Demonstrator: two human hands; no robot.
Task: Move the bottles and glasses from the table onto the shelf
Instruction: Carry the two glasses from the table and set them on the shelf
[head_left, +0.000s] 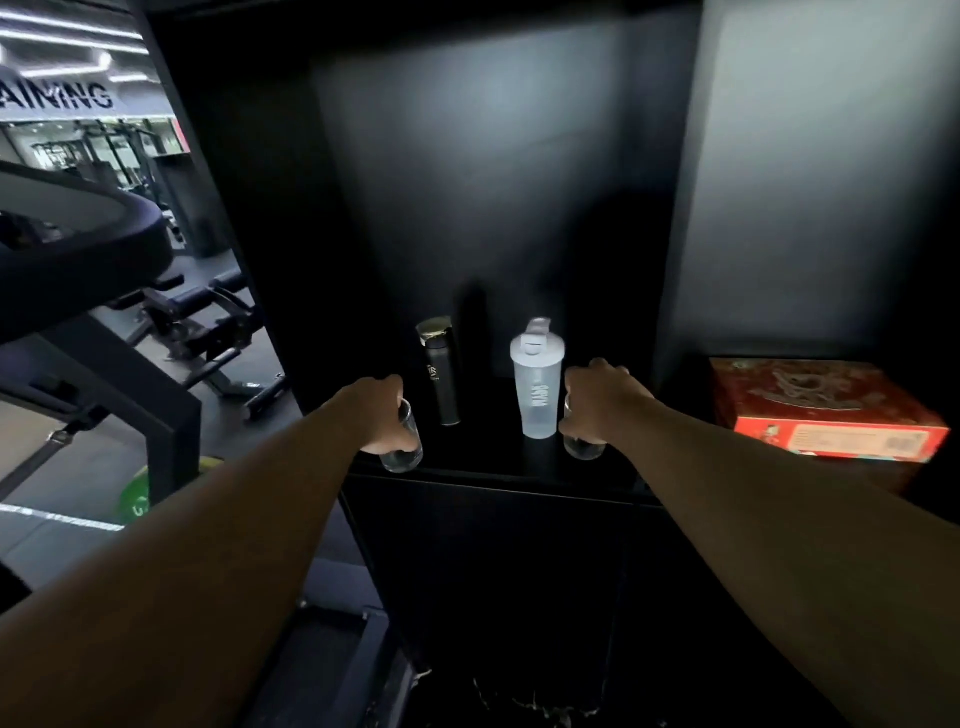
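Glasses (402, 452) (584, 446) clasped in each hand's grip, flanking black bottle (443, 371), shaker (537, 384), red box (826, 410) right.

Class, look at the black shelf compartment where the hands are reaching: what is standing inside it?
Inside the shelf: a black bottle, a clear shaker bottle, and two glasses, one in the left hand, one in the right hand. The back is too dark to check.

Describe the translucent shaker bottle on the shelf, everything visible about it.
The shaker bottle stands upright on the dark shelf, between a black flask on its left and the right hand, which holds a clear glass beside it. It looks like frosted, translucent plastic, tapering slightly toward the base, with a white screw lid and a raised flip cap. Dark lettering runs vertically down its side, too blurred to read. It appears empty. Nothing visibly touches it but the shelf.
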